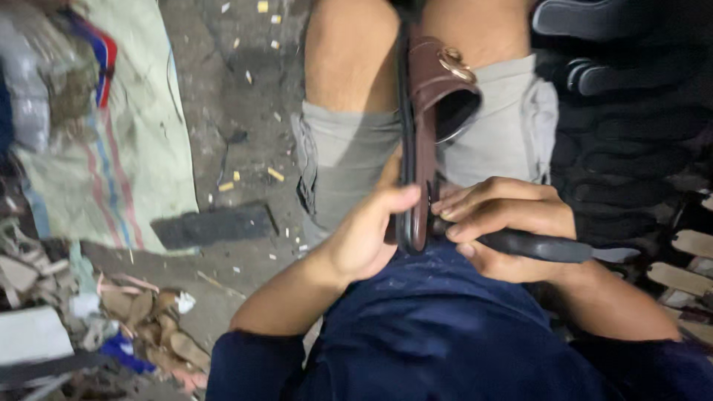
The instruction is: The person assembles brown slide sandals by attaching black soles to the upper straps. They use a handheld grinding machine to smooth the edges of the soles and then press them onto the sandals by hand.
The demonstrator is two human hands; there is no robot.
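Head view: brown sandal [427, 134] on edge over the lap, left hand [368, 238] closed round its sole, right hand [505, 223] clenched on a black-handled tool [546, 247]. Trimming sole edge, likely; next, steady controlled stroke.

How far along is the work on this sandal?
Done: the brown strap with its metal buckle sits on the sandal. In hand: the left hand grips the sole edge-up between the knees while the right hand works a dark-handled tool against its edge. How much edge is left cannot be told.
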